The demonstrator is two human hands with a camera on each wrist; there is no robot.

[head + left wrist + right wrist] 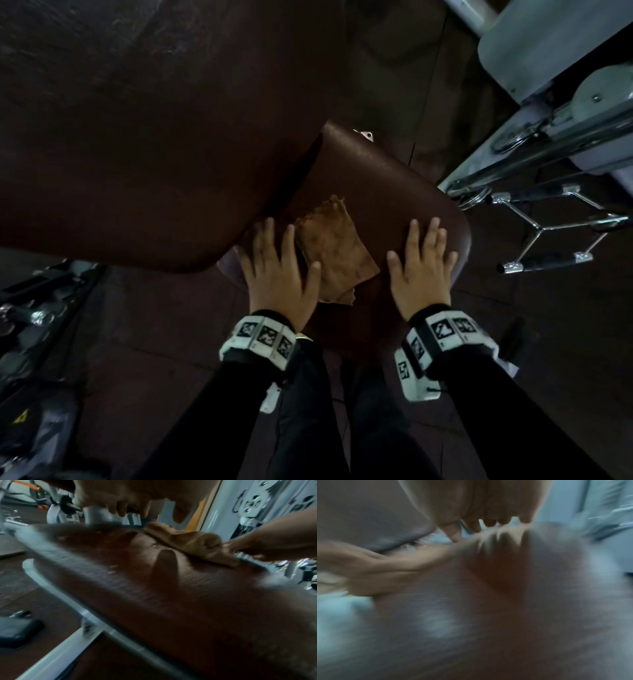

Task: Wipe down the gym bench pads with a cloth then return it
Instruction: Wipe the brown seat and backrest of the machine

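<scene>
A crumpled brown cloth [330, 251] [192, 543] lies on the dark brown seat pad [383, 192] [188, 601] of the gym bench. The larger back pad [137, 137] slopes up to the left. My left hand [277, 274] hovers flat with spread fingers just left of the cloth, its thumb at the cloth's edge. My right hand [421, 263] is flat over the seat pad on the cloth's right side, and nothing is held in it. Neither hand grips the cloth. The right wrist view is badly blurred and shows only my right fingers [488, 513] above the pad [505, 615].
A grey cable machine frame [548, 85] and a chrome V-handle [548, 226] stand to the right of the seat. Dark equipment [34, 308] sits on the floor at the left. The bench's white steel frame [60, 649] runs below the pad.
</scene>
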